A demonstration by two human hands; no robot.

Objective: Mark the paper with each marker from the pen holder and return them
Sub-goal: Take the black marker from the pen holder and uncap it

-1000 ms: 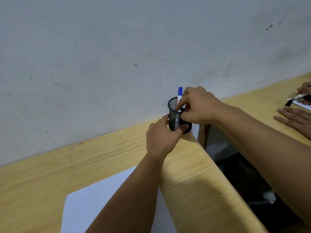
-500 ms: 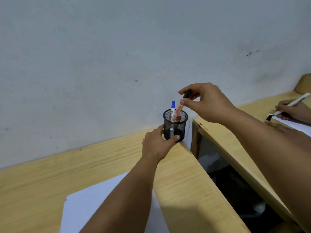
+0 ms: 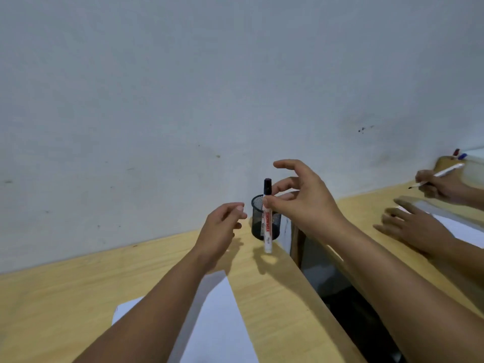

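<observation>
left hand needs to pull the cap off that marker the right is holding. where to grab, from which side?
Pinch the black cap from the left, probably. The marker hangs upright, cap on top, clear above the right hand fingers gripping the upper barrel. The left hand is open beside it.

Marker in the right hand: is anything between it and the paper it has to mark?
Nothing visible blocks it. The right hand holds the marker upright in front of the holder, above bare desk. The paper lies nearer, partly under the left forearm; the left hand hovers open beside the holder.
</observation>
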